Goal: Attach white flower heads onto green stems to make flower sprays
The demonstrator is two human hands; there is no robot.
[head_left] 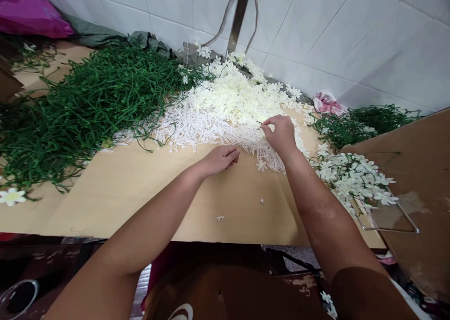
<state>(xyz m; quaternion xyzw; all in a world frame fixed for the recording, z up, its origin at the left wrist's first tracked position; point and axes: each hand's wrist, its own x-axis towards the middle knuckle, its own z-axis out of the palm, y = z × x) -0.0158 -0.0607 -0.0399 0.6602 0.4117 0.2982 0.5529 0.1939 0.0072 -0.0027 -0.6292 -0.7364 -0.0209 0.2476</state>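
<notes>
White plastic stamens (211,132) heaped at frame centre: pick one with loosely curled left hand (221,159), keep thin green stem (259,123) pinched steady in right hand (279,133), hands kept apart.

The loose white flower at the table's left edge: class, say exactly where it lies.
In the head view, the flower lies alone at the far left of the table, just below the green stem pile, far from both hands.
</notes>
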